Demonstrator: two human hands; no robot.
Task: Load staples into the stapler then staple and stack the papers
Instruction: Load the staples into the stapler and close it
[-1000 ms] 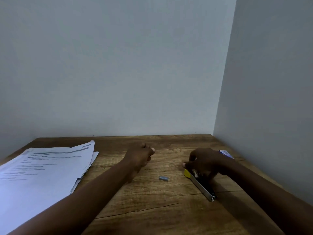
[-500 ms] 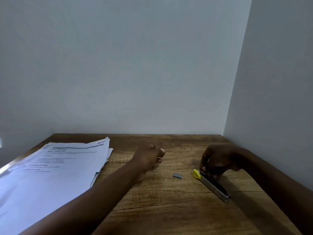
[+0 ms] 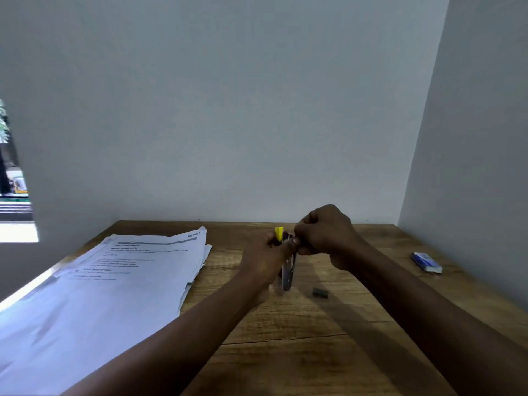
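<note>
A metal stapler (image 3: 288, 274) with a yellow tip is lifted off the wooden table (image 3: 300, 352), held between both hands. My left hand (image 3: 267, 260) grips its body from the left. My right hand (image 3: 324, 234) has curled fingers pinching its upper end beside the yellow tip. A small dark strip of staples (image 3: 320, 292) lies on the table just right of the stapler. A spread pile of printed papers (image 3: 100, 287) covers the left side of the table.
A small blue and white staple box (image 3: 426, 262) lies near the table's right edge. Grey walls close in behind and on the right. A window opening shows at the far left.
The stapler lay on the table under my right hand; now it is raised and my left hand has come over and gripped it. The view has shifted right, uncovering the staple box.
</note>
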